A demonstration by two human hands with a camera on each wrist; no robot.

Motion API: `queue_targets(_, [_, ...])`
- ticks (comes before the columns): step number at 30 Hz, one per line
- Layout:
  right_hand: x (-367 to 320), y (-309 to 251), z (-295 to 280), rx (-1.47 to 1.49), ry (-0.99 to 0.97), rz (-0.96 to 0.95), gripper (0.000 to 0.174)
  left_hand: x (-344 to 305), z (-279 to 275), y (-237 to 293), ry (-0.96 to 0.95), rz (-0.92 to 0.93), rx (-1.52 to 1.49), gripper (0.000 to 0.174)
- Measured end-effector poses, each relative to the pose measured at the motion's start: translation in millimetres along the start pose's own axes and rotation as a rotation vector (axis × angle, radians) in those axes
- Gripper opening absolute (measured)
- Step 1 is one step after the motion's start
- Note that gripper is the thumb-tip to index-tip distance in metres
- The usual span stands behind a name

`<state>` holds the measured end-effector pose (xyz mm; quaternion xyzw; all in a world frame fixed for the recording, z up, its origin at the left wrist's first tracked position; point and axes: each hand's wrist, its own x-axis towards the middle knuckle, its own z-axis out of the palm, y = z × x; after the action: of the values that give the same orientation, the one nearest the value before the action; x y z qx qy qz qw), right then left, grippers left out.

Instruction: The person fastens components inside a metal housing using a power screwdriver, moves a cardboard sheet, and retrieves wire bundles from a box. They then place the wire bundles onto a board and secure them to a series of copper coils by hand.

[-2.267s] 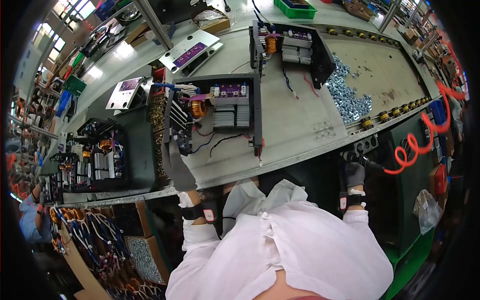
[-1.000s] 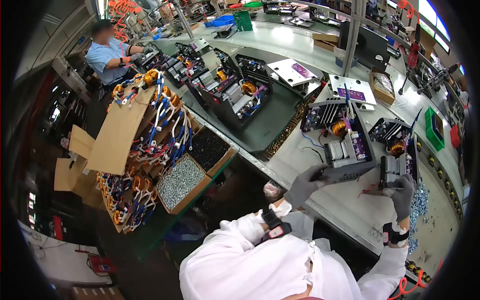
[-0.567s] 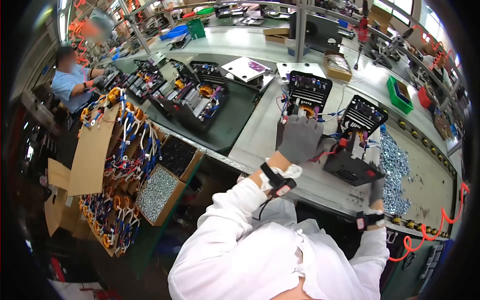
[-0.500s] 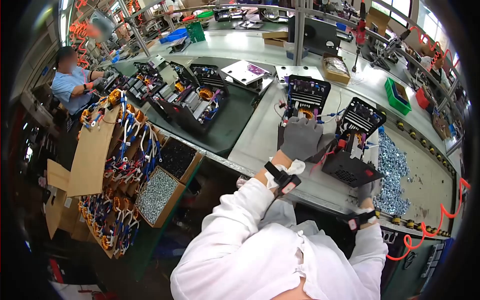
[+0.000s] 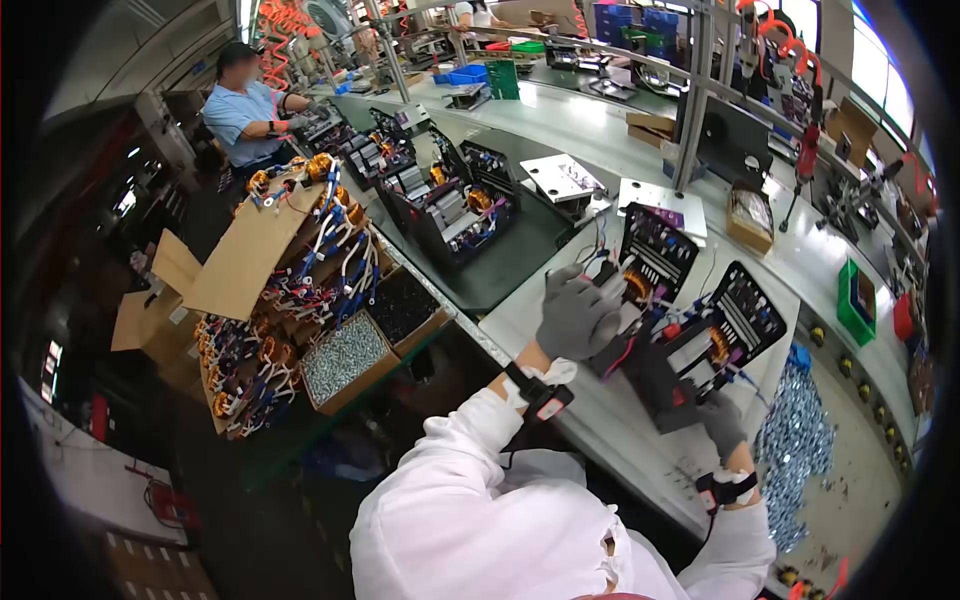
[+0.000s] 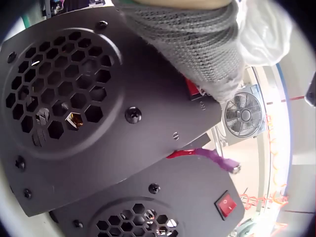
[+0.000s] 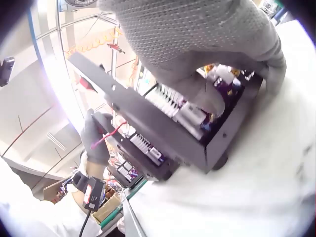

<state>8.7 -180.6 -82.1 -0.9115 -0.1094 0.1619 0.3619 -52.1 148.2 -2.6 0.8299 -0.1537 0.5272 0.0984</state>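
Note:
Two black metal chassis hold heatsinks, copper coils and boards. Grey gloves cover both hands. My left hand (image 5: 575, 318) grips the front panel edge of the left chassis (image 5: 660, 250), close to its red rocker switch (image 6: 192, 89). Round the near right corner of the right chassis (image 5: 655, 388), my right hand (image 5: 722, 422) curls its fingers; in the right wrist view they reach inside over the wall. A hexagon-vented panel (image 6: 148, 98) fills the left wrist view, with a second vented panel (image 6: 163, 195) right beside it. A red-and-purple wire (image 6: 212, 157) sticks out between them.
Loose metal fasteners (image 5: 795, 440) are heaped right of the chassis. More chassis (image 5: 455, 215) stand on the green mat. Boxes of screws (image 5: 345, 360) and wired coils (image 5: 270, 360) are below left. A silver plate assembly (image 5: 560, 178) lies behind; a person (image 5: 245, 120) works far left.
The head view has turned left. The right chassis has slid close against the left one, and my right hand has moved up onto its corner. My left hand stays at the left chassis.

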Motion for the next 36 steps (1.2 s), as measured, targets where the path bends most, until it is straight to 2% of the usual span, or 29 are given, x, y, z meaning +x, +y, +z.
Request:
queue_targets(1, [-4, -17, -7, 0.005, -0.138, 0.042, 0.038, -1, -3, -1, -0.014, -0.029, 0.028, 0.011])
queue_targets(3, [-1, -46, 0, -0.341, -0.068, 0.025, 0.033, -1, -12, -7, -0.066, -0.061, 0.049, 0.013])
queue_targets(5, [18, -35, 11, -0.392, -0.074, -0.051, 0.042, 6, -24, -9, -0.212, -0.151, 0.204, 0.015])
queue_targets(7, [29, -48, 12, -0.403, -0.142, -0.063, 0.044, 14, -41, 4, -0.236, -0.215, 0.276, 0.020])
queue_targets(8, [28, -65, 6, -0.386, -0.203, -0.048, 0.045, 16, -51, 16, -0.227, -0.328, 0.353, 0.024])
queue_targets(9, [40, -55, 13, -0.381, -0.211, -0.111, 0.045, 16, -62, 32, -0.221, -0.442, 0.429, 0.029])
queue_targets(10, [53, -43, 15, -0.370, -0.256, -0.167, 0.047, 14, -78, 47, -0.230, -0.441, 0.375, 0.036])
queue_targets(11, [54, -54, -1, -0.283, -0.369, -0.202, 0.044, 6, -88, 65, -0.220, -0.485, 0.361, 0.033])
queue_targets(13, [79, -16, -8, -0.025, -0.364, -0.355, 0.039, -8, -119, 100, -0.498, -0.622, 0.321, 0.029])
queue_targets(15, [102, 11, -15, 0.016, -0.347, -0.330, 0.034, -5, -156, 120, -1.015, -0.905, 0.208, 0.029])
queue_targets(16, [94, -9, -30, 0.268, -0.341, -0.137, 0.034, -20, -171, 127, -1.188, -0.967, 0.233, 0.034])
queue_targets(17, [74, -38, -57, 0.505, -0.338, 0.067, 0.033, -22, -192, 138, -1.241, -1.132, 0.259, 0.038])
queue_targets(19, [17, -102, -88, 0.659, -0.162, -0.148, 0.031, -39, -233, 158, -1.065, -1.375, 0.200, 0.038])
queue_targets(21, [-25, -147, -90, 0.773, -0.159, -0.285, 0.030, -69, -268, 169, -0.759, -1.602, 0.184, 0.037])
queue_targets(23, [-44, -172, -63, 0.730, -0.265, -0.369, 0.030, -92, -298, 181, -0.358, -1.709, 0.239, 0.034])
queue_targets(24, [-48, -183, -49, 0.655, -0.422, -0.411, 0.029, -134, -307, 178, -0.128, -1.749, 0.169, 0.033])
queue_targets(25, [-78, -219, -41, 0.647, -0.499, -0.410, 0.027, -169, -313, 172, 0.104, -1.765, 0.094, 0.033])
queue_targets(26, [-88, -240, -25, 0.585, -0.618, -0.360, 0.029, -150, -326, 178, 0.458, -1.885, -0.106, 0.030])
queue_targets(27, [-95, -260, 0, 0.605, -0.722, -0.419, 0.031, -145, -341, 178, 0.648, -1.962, -0.139, 0.027])
queue_targets(28, [-93, -266, 14, 0.567, -0.738, -0.402, 0.031, -161, -355, 175, 0.795, -1.981, -0.191, 0.027])
queue_targets(29, [-103, -305, 38, 0.487, -0.975, -0.515, 0.031, -176, -366, 170, 0.943, -1.995, -0.243, 0.027])
queue_targets(30, [-107, -329, 60, 0.474, -0.988, -0.601, 0.031, -176, -380, 166, 1.021, -1.997, -0.227, 0.027])
queue_targets(31, [-104, -354, 83, 0.470, -1.016, -0.667, 0.033, -180, -393, 160, 1.010, -1.993, -0.237, 0.027])
queue_targets(33, [-87, -404, 134, 0.391, -0.824, -0.939, 0.039, -192, -427, 139, 1.114, -1.918, -0.237, 0.026])
queue_targets(34, [-67, -430, 164, 0.367, -0.729, -1.039, 0.043, -201, -446, 125, 1.088, -1.928, -0.258, 0.028])
queue_targets(35, [-63, -465, 179, 0.294, -0.631, -1.037, 0.044, -201, -467, 108, 1.070, -1.930, -0.263, 0.028])
queue_targets(36, [-55, -501, 196, 0.214, -0.459, -1.190, 0.043, -192, -483, 96, 1.029, -1.886, -0.276, 0.029])
